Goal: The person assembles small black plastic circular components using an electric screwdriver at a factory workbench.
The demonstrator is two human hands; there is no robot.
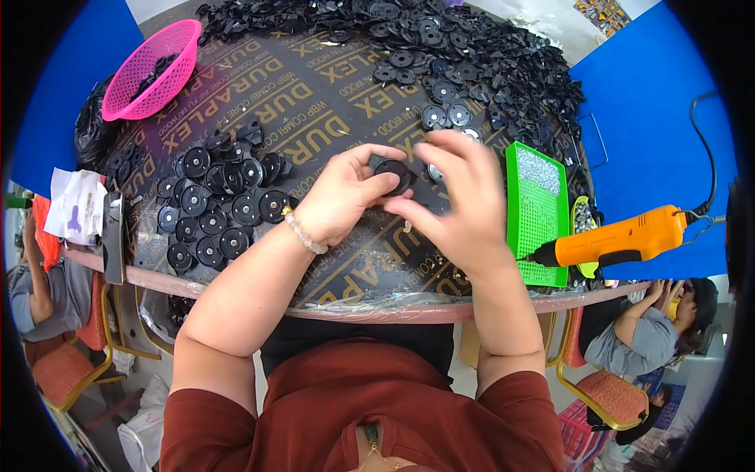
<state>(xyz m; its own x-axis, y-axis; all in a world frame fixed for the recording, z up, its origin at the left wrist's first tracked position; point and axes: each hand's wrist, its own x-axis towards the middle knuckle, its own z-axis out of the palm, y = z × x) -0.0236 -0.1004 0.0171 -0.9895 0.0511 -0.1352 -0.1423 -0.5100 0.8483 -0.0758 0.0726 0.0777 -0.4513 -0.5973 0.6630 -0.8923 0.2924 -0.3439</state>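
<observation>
At the worktop's (330,102) centre, your left hand (342,197) pinches a black round disc (395,173), grip closed on its rim. Your right hand (464,197), fingers curled, seems to pinch it too, though blurred. Keep it level and steady.

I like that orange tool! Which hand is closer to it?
Right. The right hand is just left of the orange power screwdriver, with the green tray between them. The left hand sits farther left, holding a black disc.
</observation>
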